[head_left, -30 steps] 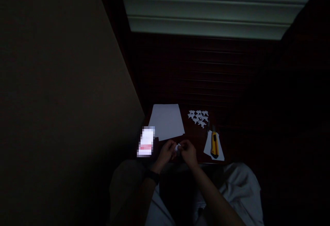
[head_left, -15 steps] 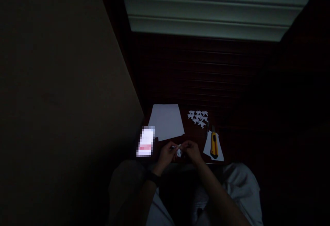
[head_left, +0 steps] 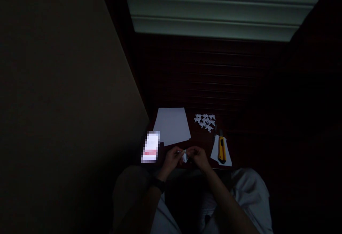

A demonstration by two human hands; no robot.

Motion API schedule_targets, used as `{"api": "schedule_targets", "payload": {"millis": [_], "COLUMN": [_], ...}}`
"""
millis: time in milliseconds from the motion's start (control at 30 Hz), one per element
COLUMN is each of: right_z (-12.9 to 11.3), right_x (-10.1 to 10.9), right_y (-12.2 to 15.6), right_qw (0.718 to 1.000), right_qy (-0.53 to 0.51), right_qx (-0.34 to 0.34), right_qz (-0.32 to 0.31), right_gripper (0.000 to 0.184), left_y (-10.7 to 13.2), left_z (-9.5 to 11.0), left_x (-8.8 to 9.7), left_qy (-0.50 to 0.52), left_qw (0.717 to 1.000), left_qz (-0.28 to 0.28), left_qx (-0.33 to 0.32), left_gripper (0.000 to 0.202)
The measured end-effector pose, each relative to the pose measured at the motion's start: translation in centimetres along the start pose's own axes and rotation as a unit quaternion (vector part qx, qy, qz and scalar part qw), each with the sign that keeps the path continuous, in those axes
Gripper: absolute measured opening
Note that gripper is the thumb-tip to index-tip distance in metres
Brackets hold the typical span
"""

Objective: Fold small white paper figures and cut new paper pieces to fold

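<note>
A small folded piece of white paper [head_left: 185,156] is pinched between my two hands, close to the near edge of the dark table. My left hand [head_left: 173,156] grips it from the left, a dark band around the wrist. From the other side, the fingertips of my right hand [head_left: 198,156] close on its upper part. Fingers cover some of the folds, and dim light hides fine detail. Several small folded white paper shapes [head_left: 205,121] lie grouped beyond my right hand.
Large white sheets [head_left: 172,125] lie at the back left, with a bright blurred-out screen [head_left: 151,146] beside them. On the right, a yellow utility knife [head_left: 221,150] rests on smaller white paper pieces [head_left: 215,152]. A wall [head_left: 80,84] rises at the left.
The folded paper has turned slightly between my fingers and shows a more pointed shape. Both hands stay in nearly the same place; the other things have not moved.
</note>
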State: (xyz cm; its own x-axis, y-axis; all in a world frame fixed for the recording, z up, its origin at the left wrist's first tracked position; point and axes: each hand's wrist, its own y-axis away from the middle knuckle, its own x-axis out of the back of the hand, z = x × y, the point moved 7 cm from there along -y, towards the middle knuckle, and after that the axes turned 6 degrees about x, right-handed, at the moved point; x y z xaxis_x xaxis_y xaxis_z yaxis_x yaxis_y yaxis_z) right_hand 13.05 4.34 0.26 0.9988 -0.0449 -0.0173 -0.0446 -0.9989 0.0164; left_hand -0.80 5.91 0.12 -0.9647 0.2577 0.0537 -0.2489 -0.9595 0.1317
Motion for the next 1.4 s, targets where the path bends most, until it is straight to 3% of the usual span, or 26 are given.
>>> {"api": "schedule_targets", "payload": {"millis": [233, 467, 967, 1400], "right_z": [-0.02, 0.01, -0.16, 0.33], "right_x": [-0.21, -0.08, -0.02, -0.05], "right_y": [0.34, 0.18, 0.16, -0.11], "right_qw": [0.998, 1.0, 1.0, 1.0], "right_qy": [-0.05, -0.01, 0.021, 0.025], "right_qx": [-0.002, 0.0, -0.02, -0.007], "right_qz": [-0.044, -0.005, 0.007, -0.003], "right_gripper": [0.029, 0.024, 0.012, 0.014], "left_y": [-0.14, -0.1, -0.01, -0.15], "left_z": [-0.17, -0.12, -0.02, -0.2], "left_x": [0.1, 0.06, -0.02, 0.01], "left_qy": [-0.003, -0.004, -0.017, -0.026], "left_qw": [1.0, 1.0, 1.0, 0.999], "left_qz": [0.001, 0.0, -0.003, -0.012], "left_qx": [-0.011, -0.006, -0.006, -0.019], "left_gripper": [0.029, 0.029, 0.028, 0.024]}}
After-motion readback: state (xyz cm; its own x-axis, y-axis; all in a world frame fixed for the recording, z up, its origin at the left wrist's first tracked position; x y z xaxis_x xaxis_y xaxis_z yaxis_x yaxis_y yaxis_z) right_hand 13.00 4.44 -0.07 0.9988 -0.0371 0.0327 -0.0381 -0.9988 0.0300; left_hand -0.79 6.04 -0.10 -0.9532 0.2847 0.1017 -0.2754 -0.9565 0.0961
